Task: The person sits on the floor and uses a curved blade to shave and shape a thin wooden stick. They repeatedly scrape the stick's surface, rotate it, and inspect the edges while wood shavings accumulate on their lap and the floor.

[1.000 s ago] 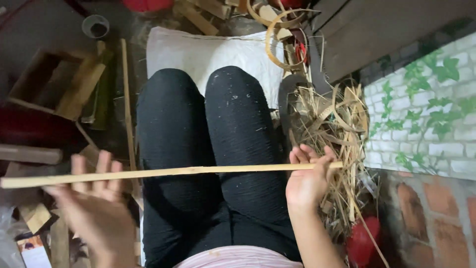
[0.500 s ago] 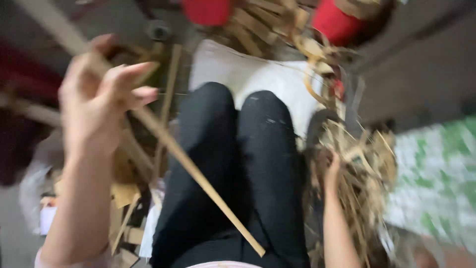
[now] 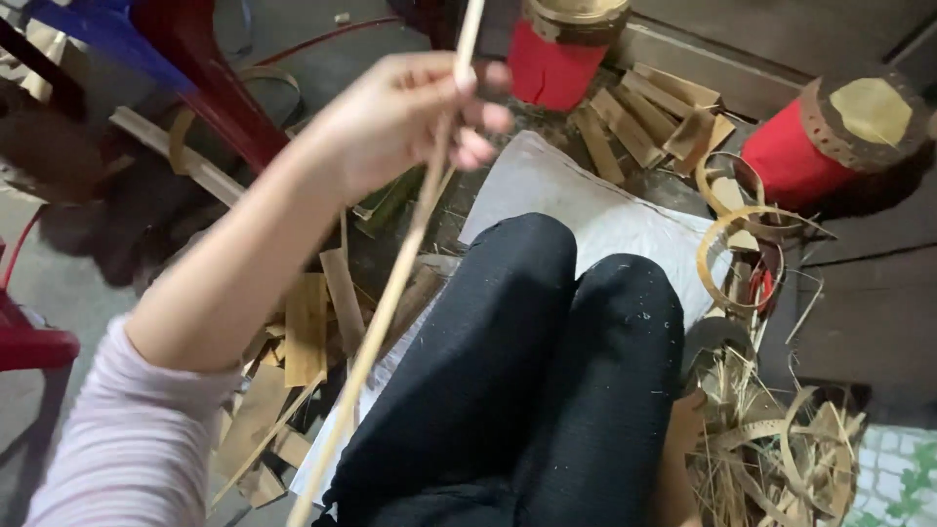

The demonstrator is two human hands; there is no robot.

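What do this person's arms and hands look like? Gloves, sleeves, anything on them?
Both hands are bare: no gloves, rings or watch visible. The left hand leads to a bare forearm, with a pale pink, finely ribbed sleeve pushed up near the elbow. Of the right hand, only a small part shows beside the black trousers, with no sleeve visible.

Pale striped sleeve (image 3: 127, 439), black trousers (image 3: 527, 390)
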